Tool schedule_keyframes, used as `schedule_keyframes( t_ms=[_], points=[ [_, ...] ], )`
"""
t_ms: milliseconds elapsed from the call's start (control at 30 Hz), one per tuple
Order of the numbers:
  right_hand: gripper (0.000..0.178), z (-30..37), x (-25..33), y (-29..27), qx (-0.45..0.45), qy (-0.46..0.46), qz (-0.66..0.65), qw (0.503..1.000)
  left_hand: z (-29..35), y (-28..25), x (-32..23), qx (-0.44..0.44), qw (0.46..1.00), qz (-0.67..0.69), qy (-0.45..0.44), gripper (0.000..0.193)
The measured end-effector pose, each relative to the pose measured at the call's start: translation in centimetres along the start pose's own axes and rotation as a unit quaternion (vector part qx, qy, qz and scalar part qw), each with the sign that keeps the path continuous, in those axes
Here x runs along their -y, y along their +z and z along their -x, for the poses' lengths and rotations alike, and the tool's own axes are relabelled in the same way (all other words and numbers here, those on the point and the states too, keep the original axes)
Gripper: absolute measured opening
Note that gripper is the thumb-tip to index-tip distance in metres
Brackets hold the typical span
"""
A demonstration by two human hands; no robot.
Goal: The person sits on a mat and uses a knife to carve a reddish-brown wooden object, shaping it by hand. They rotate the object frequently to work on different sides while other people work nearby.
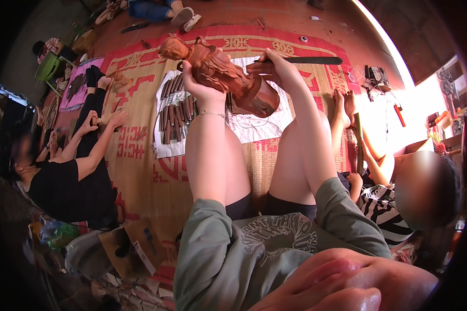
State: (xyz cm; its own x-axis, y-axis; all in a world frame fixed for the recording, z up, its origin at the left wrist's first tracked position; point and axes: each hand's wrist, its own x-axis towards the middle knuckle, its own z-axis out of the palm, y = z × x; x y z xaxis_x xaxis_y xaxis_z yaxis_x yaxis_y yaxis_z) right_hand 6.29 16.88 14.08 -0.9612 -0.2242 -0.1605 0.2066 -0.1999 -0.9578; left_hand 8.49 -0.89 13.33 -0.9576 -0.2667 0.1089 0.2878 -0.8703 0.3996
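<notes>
With fingers curled: figure (213, 67) in left hand (205, 89), tool (316, 60) in right hand (281, 67)

Cradling the figure near neck and shoulder on the left; cannot tell how far round the back. On the right, closed on what seems the tool's handle, just beside the base (264, 101), contact unclear. Held tilted above the cloth (167, 149), head to upper left, base to lower right.

Looks like carved wood: probably stiff, fairly weighty, not very slippery if dry, apt to chip at thin folds. Best gripped round the solid body or thick base, sparing the head and raised carving.

Below, on the white cloth, rows of brown chisels (177, 114); underneath, a straw-coloured mat (145, 194) with red patterns, over red floor (225, 15). To the left, a seated co-worker (62, 181) in black; to the right, another in stripes (381, 207); beyond, a dark device (377, 76) with wires.
</notes>
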Motion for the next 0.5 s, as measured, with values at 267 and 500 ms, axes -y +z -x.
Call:
schedule_keyframes(
  t_ms=[267, 500],
  points=[
    [0.028, -3.0, -5.1, -1.1, 0.010, 0.202, -0.228, 0.952, -1.2, -1.7, -2.2, -0.084, 0.985, 0.029, 0.151, 0.060],
    [0.026, -2.4, -4.6, 0.4, -0.124, 0.167, -0.277, 0.938, -1.7, -1.2, -1.5, -0.056, 0.985, -0.118, 0.111, 0.057]
  ],
)
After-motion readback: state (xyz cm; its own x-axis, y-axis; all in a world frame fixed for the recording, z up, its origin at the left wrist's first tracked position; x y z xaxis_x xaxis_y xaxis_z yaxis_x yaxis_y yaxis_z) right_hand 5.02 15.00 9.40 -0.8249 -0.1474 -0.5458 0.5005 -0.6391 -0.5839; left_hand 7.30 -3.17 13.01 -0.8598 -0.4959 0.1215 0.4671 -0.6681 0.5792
